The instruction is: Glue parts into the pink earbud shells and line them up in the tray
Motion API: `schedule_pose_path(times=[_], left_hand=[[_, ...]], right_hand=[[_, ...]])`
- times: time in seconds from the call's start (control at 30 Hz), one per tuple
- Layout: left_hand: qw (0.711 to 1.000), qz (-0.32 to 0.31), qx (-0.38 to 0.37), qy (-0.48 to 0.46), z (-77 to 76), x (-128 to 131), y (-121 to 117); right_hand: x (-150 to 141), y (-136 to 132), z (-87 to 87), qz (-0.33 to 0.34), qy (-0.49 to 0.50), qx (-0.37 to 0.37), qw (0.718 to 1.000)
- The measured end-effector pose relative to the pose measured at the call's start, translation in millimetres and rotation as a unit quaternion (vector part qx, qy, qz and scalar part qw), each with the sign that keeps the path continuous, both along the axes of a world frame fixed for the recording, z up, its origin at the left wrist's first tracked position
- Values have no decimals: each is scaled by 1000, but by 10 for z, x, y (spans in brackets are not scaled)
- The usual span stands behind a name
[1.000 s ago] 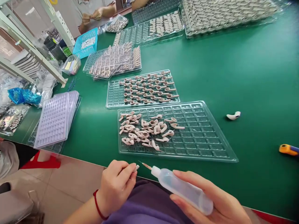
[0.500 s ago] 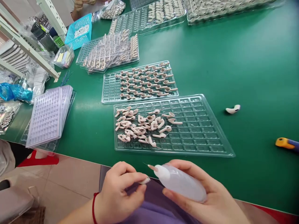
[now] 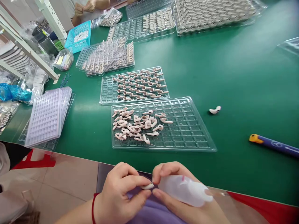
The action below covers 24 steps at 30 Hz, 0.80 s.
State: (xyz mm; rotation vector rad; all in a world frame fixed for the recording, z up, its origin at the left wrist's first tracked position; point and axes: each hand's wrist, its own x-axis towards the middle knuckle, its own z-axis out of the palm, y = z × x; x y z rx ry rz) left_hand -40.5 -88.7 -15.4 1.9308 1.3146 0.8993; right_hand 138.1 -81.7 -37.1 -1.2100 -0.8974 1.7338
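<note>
Between the thumb and fingers of my left hand (image 3: 123,194) is a small white earbud shell (image 3: 147,186). My right hand (image 3: 181,209) keeps a translucent squeeze bottle (image 3: 181,190) against its palm, with the nozzle end pointing right. Its thumb and fingertips come right up to the end of the shell; whether they pinch a part there is hidden. Beyond the hands lies a clear plastic tray (image 3: 187,137), with earbud shells (image 3: 133,127) piled on its left side, thin wires sticking out of some. A single earbud shell (image 3: 215,110) rests on the green table to the right.
Behind is another tray (image 3: 108,90) with shells in rows. Stacked trays (image 3: 44,118) stand at left. Further back are a blue basket (image 3: 79,37), more filled trays (image 3: 215,15) and another person's hands (image 3: 85,7). A blue-and-yellow tool (image 3: 273,144) lies at right.
The bottle has turned round in my right hand, its nozzle swinging from left to right. My right fingertips have come to the shell in my left hand. The view has shifted slightly right.
</note>
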Motion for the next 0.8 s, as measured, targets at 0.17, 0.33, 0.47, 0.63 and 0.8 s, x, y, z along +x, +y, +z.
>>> schedule_pose_path(times=[0.17,0.33,0.47,0.63,0.8], left_hand=[[1000,-27,5,9,40,-8,-7],[999,-43,17,4,43,-18,5],[999,-51,13,-5,39,-19,12],[999,-49,13,-20,43,-19,4],[998,-50,13,-25,29,-26,-6]], right_hand=[[35,-27,-59,34,14,30,999],[62,-20,-58,43,9,50,998],[75,-26,-63,44,36,32,998],[65,-31,-53,34,75,10,997],[54,-15,-37,27,82,2,996]])
